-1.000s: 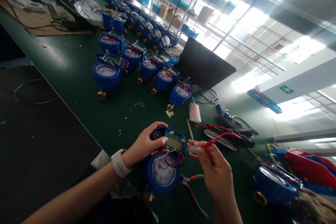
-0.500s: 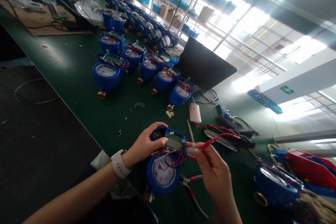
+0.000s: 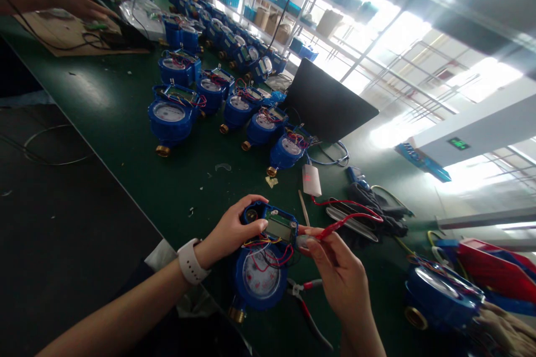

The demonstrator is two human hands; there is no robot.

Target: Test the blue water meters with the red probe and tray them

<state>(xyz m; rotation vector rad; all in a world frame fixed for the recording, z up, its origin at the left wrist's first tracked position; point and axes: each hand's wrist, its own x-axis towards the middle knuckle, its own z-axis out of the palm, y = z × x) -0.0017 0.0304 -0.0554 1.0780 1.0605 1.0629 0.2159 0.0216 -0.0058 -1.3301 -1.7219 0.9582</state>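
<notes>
Between the two bare hands is the blue water meter with a round dial and an open display housing [image 3: 260, 279], its dial on the person's side of the grip and its brass end pointing back toward the body. The left hand [image 3: 232, 227] is closed on the left part of the housing: the thumb lies on its front beside the small grey screen [image 3: 278, 230], and the fingers go over the far edge. This wrist, with a white perforated strap [image 3: 192, 261], comes in from the lower left.

The right hand [image 3: 345, 276] pinches a pale translucent connector [image 3: 305, 241] with thumb and fingers at the housing's right side; its forearm rises from below. From this pinch, a red cable [image 3: 350, 220] curves away to the right.

The step in hand seems to be holding the connector against the housing edge; I cannot tell if it is fully seated. Such contact calls for a firm left hold and a straight, gentle right push, away from the loose coloured wires. Red-and-black handled pliers [image 3: 296, 289] lie just nearer than the pinch.
</notes>
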